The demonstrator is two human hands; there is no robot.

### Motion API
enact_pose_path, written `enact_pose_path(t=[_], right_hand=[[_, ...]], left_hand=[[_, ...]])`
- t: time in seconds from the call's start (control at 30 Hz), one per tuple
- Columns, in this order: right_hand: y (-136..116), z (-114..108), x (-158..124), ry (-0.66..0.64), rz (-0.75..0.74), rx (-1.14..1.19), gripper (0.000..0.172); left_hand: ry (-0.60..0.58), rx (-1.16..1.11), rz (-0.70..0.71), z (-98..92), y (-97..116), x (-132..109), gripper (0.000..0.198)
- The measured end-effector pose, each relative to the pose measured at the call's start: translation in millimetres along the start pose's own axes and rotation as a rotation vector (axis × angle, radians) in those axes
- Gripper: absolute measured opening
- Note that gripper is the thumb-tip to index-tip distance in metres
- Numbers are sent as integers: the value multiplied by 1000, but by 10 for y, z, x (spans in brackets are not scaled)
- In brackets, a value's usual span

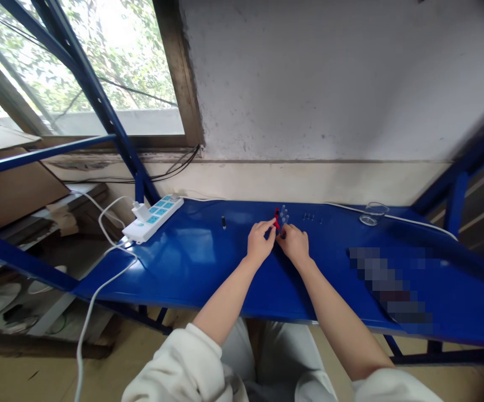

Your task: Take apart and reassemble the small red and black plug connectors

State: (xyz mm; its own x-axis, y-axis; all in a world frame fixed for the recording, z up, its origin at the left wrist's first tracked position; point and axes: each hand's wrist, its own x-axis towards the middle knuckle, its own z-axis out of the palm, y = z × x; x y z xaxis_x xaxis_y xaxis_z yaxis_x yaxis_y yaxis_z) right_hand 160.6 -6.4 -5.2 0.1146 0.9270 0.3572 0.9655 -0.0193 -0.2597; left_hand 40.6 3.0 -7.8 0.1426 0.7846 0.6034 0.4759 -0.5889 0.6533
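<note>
At the middle of the blue table, my left hand (260, 243) has its fingertips closed on a small bright red piece (276, 213). Just to the right of the red piece, a cluster of small clear tubes (284, 212) stands upright. My right hand (295, 243) is closed at the lower end of this cluster, its thumb and fingers around the base. The two hands nearly touch, and their fingers hide the lower parts of both things. Whether the red piece and the tubes are joined cannot be made out.
On the blue table (191, 273), a small dark cylinder (224, 222) stands left of my hands. Several tiny clear pieces (309, 216) and a clear round container (368, 220) lie to the right. A white power strip (153, 219) with cables sits at left. A blurred-out object (388, 285) lies right.
</note>
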Motion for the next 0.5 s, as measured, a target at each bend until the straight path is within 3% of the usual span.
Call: enact_pose_path(t=[0.13,0.33,0.5], right_hand=[[-2,-33,1,24,21,24,10],[-13,-26,2,52,-58,72,14],[14,9,10,29,-103,51,13]], left_hand=[[-148,60,27,17,21,-42,35],[-21,-38,-56,72,-39,5,19],[-92,2,-133,83,-77,10,13]])
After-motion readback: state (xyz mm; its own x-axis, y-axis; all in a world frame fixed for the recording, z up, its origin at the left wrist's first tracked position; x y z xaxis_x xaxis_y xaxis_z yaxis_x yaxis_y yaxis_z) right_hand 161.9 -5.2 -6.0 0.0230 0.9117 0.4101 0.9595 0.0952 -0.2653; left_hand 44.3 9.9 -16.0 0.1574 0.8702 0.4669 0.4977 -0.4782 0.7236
